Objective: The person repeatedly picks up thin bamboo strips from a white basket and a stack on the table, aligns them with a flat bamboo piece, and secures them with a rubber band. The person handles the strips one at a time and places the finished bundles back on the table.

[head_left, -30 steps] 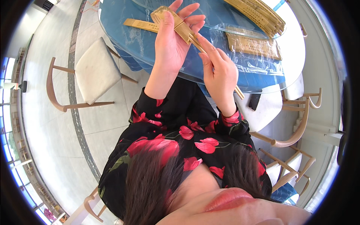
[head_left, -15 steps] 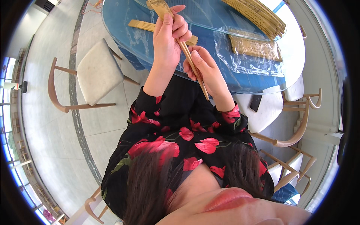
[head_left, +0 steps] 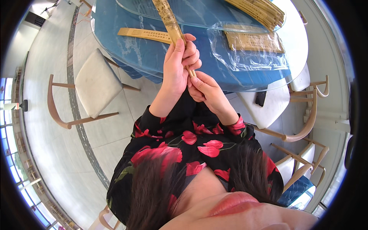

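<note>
My left hand [head_left: 179,69] is closed round the lower part of a long, printed, tan paper chopstick sleeve [head_left: 167,18], which points up and away over the table. From the sleeve's near end stick out the pale ends of wooden chopsticks [head_left: 191,72]; the rest of them is hidden by the sleeve and my left fingers. My right hand [head_left: 206,90] pinches those ends between thumb and fingers, just below my left hand. Beyond my left hand, another flat tan sleeve [head_left: 143,34] lies on the blue table [head_left: 132,50].
At the far right of the table rests a fanned stack of tan sleeves [head_left: 260,13]. Nearer lies a packet of sleeves [head_left: 255,41] on crinkled clear plastic [head_left: 245,63]. A white-seated chair [head_left: 97,82] stands left; another chair seat [head_left: 268,105] at right holds a dark phone [head_left: 260,98].
The chopsticks have slid into the sleeve, so only short ends show. My right hand has moved closer to my left. The sleeve now shows at greater length above my left hand.
</note>
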`<state>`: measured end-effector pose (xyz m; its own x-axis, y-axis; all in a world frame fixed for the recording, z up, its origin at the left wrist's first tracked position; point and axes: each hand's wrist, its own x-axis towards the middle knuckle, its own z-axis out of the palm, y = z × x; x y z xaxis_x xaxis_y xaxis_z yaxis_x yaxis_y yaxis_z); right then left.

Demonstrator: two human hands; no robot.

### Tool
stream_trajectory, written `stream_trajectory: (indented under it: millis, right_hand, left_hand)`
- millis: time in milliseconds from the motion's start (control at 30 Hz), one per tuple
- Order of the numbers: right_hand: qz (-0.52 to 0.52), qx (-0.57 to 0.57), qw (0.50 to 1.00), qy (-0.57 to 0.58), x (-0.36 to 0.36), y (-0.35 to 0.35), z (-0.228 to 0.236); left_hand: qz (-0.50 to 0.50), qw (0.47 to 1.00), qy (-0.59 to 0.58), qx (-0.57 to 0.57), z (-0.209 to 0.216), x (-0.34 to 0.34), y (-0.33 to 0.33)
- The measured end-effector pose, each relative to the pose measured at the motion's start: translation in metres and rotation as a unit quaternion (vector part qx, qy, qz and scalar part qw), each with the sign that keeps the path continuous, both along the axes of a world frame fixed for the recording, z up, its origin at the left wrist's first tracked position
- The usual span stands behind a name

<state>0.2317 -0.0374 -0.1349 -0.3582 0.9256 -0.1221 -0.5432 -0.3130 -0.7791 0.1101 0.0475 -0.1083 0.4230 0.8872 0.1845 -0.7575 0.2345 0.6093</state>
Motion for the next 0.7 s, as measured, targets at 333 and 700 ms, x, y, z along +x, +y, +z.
stream_trajectory:
  millis: [333,700]
  right_hand:
    - [0.047,0.104,0.971,-0.21,0.011,-0.012,0.008]
    - [-0.045,0.136,0.964,-0.225,-0.007,-0.01,0.0]
  left_hand:
    - [0.017,0.999,-0.036,0.0,0.003,-0.023,0.023]
    - [-0.017,1.0,-0.001,-0.002,-0.004,-0.008,-0.021]
